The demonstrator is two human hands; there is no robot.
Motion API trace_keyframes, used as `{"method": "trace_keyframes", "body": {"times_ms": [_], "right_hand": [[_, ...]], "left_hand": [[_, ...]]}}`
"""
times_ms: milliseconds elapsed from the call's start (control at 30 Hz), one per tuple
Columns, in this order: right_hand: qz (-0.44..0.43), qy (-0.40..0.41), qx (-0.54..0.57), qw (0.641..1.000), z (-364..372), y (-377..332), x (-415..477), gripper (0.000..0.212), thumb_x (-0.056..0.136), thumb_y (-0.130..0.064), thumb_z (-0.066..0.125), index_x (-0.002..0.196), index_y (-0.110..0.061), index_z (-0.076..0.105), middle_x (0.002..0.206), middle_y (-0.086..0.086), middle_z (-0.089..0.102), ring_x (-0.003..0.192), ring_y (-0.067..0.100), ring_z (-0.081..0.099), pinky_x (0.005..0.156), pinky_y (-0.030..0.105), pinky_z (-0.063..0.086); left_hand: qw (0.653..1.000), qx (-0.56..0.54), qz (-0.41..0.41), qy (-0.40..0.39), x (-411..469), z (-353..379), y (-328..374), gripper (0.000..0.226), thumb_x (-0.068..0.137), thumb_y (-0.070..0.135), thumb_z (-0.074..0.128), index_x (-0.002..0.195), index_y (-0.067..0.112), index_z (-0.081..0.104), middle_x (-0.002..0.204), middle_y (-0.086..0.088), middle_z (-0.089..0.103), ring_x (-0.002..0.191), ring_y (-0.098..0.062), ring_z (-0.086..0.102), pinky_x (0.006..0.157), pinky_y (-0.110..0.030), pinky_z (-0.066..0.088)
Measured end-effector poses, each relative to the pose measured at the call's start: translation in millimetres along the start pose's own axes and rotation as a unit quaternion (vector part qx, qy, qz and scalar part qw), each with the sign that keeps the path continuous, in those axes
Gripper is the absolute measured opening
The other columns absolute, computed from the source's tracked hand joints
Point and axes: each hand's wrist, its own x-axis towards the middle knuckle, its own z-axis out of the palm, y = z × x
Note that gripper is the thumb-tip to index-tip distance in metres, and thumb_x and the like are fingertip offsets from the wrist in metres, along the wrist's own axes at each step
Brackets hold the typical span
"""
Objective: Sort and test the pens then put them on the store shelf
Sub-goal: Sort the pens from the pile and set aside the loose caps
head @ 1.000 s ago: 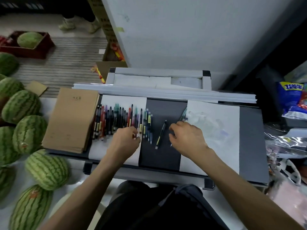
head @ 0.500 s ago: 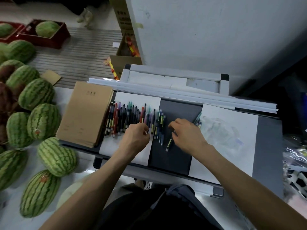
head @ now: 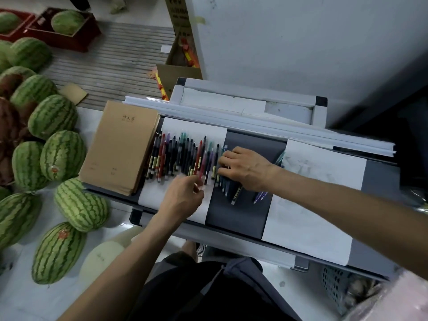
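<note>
A row of several coloured pens [head: 180, 156] lies side by side on a white paper sheet [head: 150, 195] on the dark shelf surface [head: 238, 218]. My left hand [head: 185, 195] is at the pens' near ends with curled, blurred fingertips, and any grip is unclear. At the row's right end my right hand [head: 245, 167] rests on the pens with its fingers bent over them. A black pen [head: 236, 195] and two purple pens [head: 259, 196] stick out from under it. Behind the wrist a teal pen [head: 280, 157] shows.
A stack of brown notebooks [head: 120, 144] lies left of the pens. A scribbled white sheet [head: 312, 205] lies to the right, and long white sheets [head: 254, 128] run behind. Several watermelons [head: 62, 155] crowd the floor on the left. A mesh basket [head: 335, 288] stands at lower right.
My right hand slid left from the loose black pen onto the right end of the row, bringing that pen closer. My left hand stayed at the near ends. The camera shifted.
</note>
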Motion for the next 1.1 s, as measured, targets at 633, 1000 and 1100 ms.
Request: {"method": "trace_keyframes", "body": {"times_ms": [633,1000,1100], "right_hand": [[0.007,-0.05,-0.084,0.995,0.9,8.7,11.3,0.037,0.087,-0.011,0.066,0.121,-0.015,0.052,0.113,0.006,0.058,0.096,0.026,0.055,0.079,0.037,0.043],[0.056,-0.004,-0.032,0.998,13.9,6.5,7.8,0.023,0.099,-0.008,0.038,0.117,-0.012,0.051,0.108,0.008,0.054,0.093,0.028,0.051,0.076,0.04,0.039],[0.079,0.006,-0.006,0.997,14.9,6.1,8.9,0.021,0.096,-0.007,0.035,0.111,-0.014,0.048,0.099,0.005,0.051,0.084,0.025,0.047,0.074,0.037,0.036]], "left_hand": [[0.996,-0.057,-0.058,0.025,-6.8,-14.7,-13.5,0.027,0.097,0.027,0.066,0.12,0.017,0.073,0.095,0.002,0.074,0.075,-0.011,0.069,0.075,-0.035,0.061],[0.997,-0.063,-0.047,0.012,1.6,-19.6,-14.9,0.026,0.098,0.029,0.066,0.12,0.016,0.073,0.102,-0.003,0.076,0.081,-0.014,0.071,0.082,-0.038,0.063],[0.997,-0.06,-0.046,0.009,3.1,-20.8,-17.5,0.024,0.098,0.028,0.066,0.118,0.015,0.074,0.097,-0.001,0.076,0.077,-0.011,0.07,0.079,-0.038,0.063]]}}
